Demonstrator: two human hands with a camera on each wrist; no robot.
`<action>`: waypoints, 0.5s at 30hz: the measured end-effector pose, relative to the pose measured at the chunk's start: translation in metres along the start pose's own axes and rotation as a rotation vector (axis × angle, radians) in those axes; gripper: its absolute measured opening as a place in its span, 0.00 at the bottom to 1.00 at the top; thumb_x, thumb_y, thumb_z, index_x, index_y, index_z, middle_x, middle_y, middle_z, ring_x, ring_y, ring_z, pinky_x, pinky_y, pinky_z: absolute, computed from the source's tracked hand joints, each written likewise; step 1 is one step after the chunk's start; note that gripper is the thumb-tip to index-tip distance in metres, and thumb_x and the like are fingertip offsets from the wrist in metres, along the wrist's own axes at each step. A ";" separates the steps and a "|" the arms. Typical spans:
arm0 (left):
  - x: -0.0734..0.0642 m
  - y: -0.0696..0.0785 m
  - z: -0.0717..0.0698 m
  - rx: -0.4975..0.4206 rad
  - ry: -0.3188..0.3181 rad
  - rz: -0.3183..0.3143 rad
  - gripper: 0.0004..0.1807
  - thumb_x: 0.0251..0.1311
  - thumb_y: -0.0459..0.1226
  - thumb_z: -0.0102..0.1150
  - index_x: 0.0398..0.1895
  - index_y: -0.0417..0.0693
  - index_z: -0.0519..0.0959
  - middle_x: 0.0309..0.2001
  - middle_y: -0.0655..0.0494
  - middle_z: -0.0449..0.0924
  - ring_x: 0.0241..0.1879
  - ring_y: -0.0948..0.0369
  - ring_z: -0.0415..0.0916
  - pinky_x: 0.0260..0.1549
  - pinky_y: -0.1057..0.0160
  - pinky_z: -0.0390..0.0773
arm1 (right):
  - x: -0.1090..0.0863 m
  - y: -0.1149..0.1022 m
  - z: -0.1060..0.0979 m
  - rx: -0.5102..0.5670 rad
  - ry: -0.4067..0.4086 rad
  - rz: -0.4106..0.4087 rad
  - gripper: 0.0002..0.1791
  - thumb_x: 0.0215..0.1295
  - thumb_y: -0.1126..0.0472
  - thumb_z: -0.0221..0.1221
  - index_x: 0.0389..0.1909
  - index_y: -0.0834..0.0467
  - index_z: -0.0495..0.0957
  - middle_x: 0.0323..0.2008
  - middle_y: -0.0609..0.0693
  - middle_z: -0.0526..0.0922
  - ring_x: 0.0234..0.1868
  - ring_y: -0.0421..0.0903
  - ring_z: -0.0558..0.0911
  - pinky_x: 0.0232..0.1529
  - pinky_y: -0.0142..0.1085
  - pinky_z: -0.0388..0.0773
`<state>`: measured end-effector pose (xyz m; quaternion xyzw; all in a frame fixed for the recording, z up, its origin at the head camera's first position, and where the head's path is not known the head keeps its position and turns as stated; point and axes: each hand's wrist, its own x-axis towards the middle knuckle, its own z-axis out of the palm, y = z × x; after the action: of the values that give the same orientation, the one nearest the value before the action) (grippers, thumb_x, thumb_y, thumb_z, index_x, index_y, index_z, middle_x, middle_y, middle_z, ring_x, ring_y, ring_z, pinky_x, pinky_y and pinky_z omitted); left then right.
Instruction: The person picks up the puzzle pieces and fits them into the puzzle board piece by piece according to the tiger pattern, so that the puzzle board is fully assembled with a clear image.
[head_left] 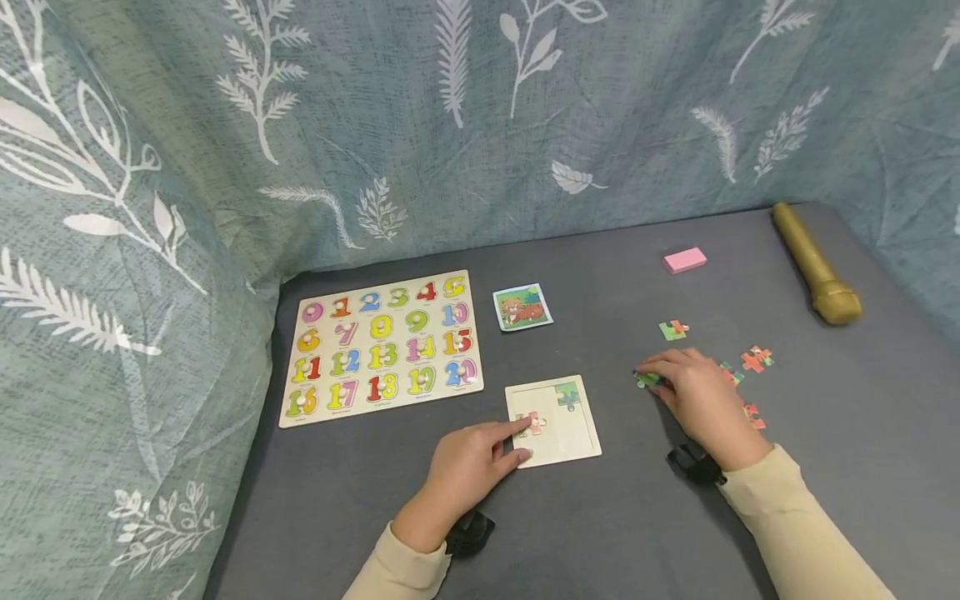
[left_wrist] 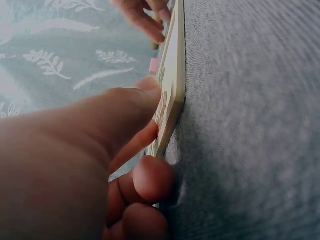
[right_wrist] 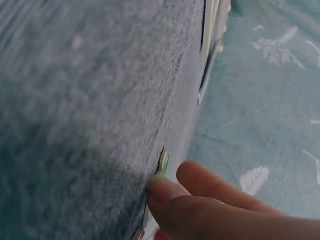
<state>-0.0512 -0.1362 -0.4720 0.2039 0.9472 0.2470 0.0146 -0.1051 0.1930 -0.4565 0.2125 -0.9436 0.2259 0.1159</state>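
Observation:
A square wooden puzzle board [head_left: 558, 446] lies in front of me, with a green puzzle piece [head_left: 567, 396] in its upper right corner. Red and green pieces [head_left: 536, 422] lie at its left side. My left hand [head_left: 468, 462] rests at the board's left edge, index finger straight on those pieces and thumb on the rim; in the left wrist view the other fingers are curled beside the edge. To the right, my right hand [head_left: 705, 404] pinches a green puzzle piece [head_left: 647, 380] low at the table, thumb touching it in the right wrist view [right_wrist: 164, 161].
Several loose pieces [head_left: 756, 359] lie around my right hand, one green-orange piece [head_left: 673, 331] above it. A number board [head_left: 382, 350] is at left, a picture card [head_left: 522, 307] behind the puzzle. A pink block [head_left: 684, 260] and a gold microphone-shaped object [head_left: 813, 262] lie far right.

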 end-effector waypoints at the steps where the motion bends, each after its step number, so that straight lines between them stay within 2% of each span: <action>1: 0.000 0.000 -0.001 0.003 0.003 -0.001 0.24 0.63 0.48 0.74 0.63 0.58 0.86 0.18 0.70 0.61 0.17 0.71 0.56 0.18 0.67 0.57 | 0.001 -0.001 0.000 0.010 0.005 -0.016 0.19 0.52 0.77 0.75 0.46 0.63 0.89 0.50 0.58 0.87 0.52 0.62 0.82 0.48 0.58 0.77; 6: 0.000 -0.002 -0.001 0.011 0.000 -0.006 0.24 0.64 0.49 0.74 0.63 0.59 0.85 0.18 0.70 0.62 0.17 0.71 0.56 0.18 0.67 0.57 | 0.008 -0.004 0.001 0.042 -0.009 -0.035 0.20 0.49 0.78 0.75 0.45 0.63 0.89 0.45 0.57 0.87 0.48 0.61 0.81 0.49 0.56 0.77; 11: -0.001 -0.001 -0.002 -0.001 -0.016 -0.017 0.24 0.64 0.48 0.74 0.63 0.60 0.85 0.18 0.70 0.62 0.17 0.71 0.56 0.18 0.67 0.57 | 0.015 -0.011 -0.001 0.158 -0.119 -0.012 0.25 0.51 0.79 0.75 0.50 0.60 0.88 0.37 0.50 0.81 0.40 0.51 0.81 0.43 0.47 0.79; 15: -0.001 0.000 -0.002 0.002 -0.021 -0.013 0.25 0.64 0.49 0.74 0.64 0.60 0.85 0.18 0.70 0.62 0.17 0.71 0.57 0.18 0.67 0.57 | 0.023 -0.020 -0.002 0.258 -0.183 0.036 0.17 0.56 0.75 0.74 0.46 0.58 0.87 0.35 0.44 0.82 0.36 0.44 0.82 0.39 0.41 0.80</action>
<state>-0.0507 -0.1375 -0.4698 0.2004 0.9486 0.2437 0.0257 -0.1164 0.1701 -0.4398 0.2284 -0.9170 0.3271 -0.0030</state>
